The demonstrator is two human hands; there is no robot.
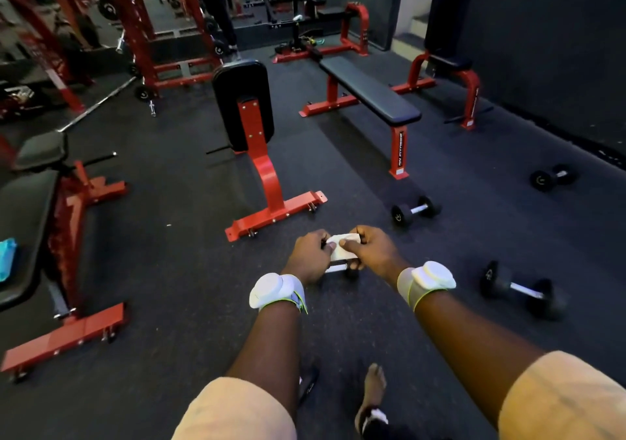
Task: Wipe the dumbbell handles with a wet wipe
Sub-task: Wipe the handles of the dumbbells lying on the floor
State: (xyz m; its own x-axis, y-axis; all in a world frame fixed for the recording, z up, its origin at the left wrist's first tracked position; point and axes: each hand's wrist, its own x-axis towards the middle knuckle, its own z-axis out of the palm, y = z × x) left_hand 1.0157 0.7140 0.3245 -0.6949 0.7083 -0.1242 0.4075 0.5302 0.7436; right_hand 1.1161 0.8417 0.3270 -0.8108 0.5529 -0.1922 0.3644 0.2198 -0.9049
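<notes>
Both my hands pinch a white wet wipe (342,249) between them, low in the middle of the view. My left hand (310,256) grips its left edge and my right hand (371,251) its right edge. Directly beneath the hands a small dumbbell (342,268) lies on the black rubber floor, mostly hidden; only part of its metal handle and one dark end show. Three other black dumbbells with steel handles lie on the floor to the right: one close by (521,290), one beyond it (416,210), and one farther off (553,177).
A red upright padded seat (252,141) stands just ahead, its foot close to my hands. A flat bench (369,92) lies behind it, and another bench (50,233) on the left holds a blue packet (6,258). My bare foot (372,395) rests below.
</notes>
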